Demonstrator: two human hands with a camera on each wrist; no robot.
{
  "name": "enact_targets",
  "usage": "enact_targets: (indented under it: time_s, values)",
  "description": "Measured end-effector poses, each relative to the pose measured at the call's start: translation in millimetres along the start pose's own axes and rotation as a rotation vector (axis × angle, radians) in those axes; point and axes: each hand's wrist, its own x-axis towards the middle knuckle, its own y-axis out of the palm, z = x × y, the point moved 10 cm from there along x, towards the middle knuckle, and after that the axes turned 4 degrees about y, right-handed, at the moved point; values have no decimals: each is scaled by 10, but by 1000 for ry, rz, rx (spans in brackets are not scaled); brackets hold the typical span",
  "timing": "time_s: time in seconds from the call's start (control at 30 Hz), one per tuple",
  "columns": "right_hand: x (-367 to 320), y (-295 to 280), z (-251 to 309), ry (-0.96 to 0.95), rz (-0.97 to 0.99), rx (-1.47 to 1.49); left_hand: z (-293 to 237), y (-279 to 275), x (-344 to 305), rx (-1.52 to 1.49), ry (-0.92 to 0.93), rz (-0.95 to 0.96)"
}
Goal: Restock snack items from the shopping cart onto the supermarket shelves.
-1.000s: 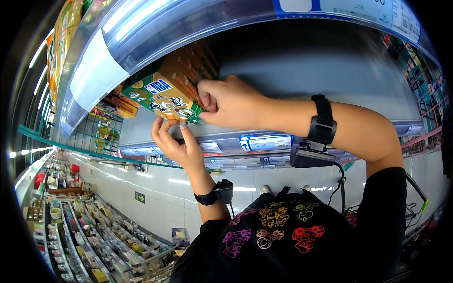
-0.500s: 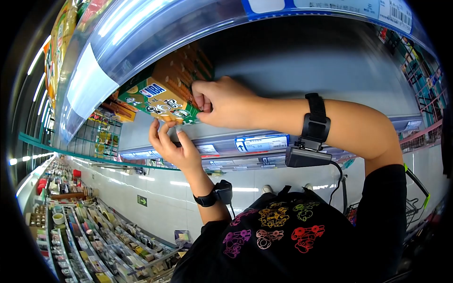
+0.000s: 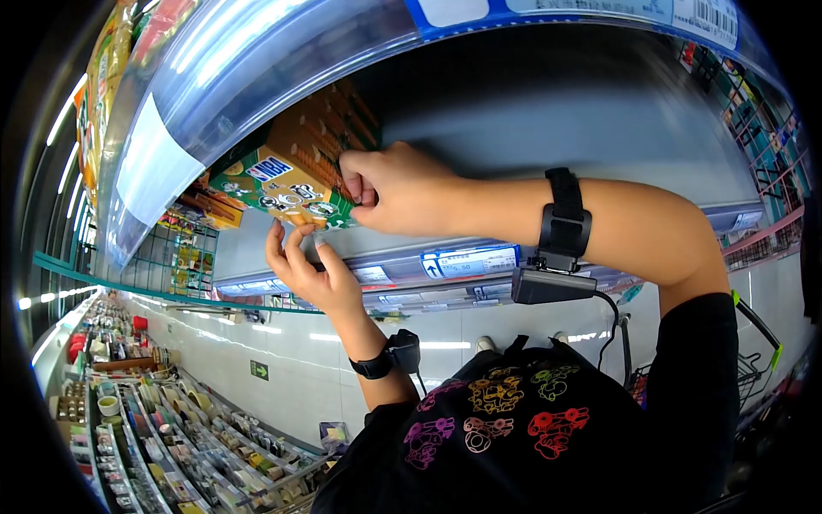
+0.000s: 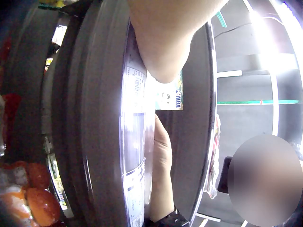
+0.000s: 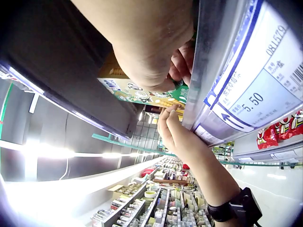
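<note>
A green and brown snack box (image 3: 295, 193) with an NBA logo and stick-shaped snacks pictured on its side stands on the grey shelf, under the upper shelf's lip. Against its right front edge my right hand (image 3: 402, 188) has curled fingers, the thumb by the lower corner, pinching that edge. My left hand (image 3: 312, 274) is in front of the box, fingers loosely bent, fingertips right at its lower front edge. In the right wrist view, the box (image 5: 137, 94) shows beyond my right hand (image 5: 147, 52). My left hand (image 4: 163, 47) partly covers the box (image 4: 168, 97) in the left wrist view.
The clear shelf lip (image 3: 248, 60) arches overhead. Price labels (image 3: 469, 262) line the lower shelf edge. Green wire mesh (image 3: 163, 248) bounds the left end, with another snack box (image 3: 210, 208) near it. Pink-edged mesh (image 3: 766, 236) bounds the right.
The view has shifted a little, so box, shelf and hands all appear slightly farther left. Both hands keep their places at the box with much the same finger poses.
</note>
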Motion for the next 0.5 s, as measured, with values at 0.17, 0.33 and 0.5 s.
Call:
enact_targets:
  time_s: [0.17, 0.33, 0.5]
  values:
    - [11, -5, -9, 3, -10, -7, 0, 7, 13, -12, -26, 3]
    - [4, -50, -22, 35, -5, -52, -32, 22, 21, 74, 16, 44]
    - [11, -56, -60, 41, 7, -48, -49, 27, 29, 129, 25, 51]
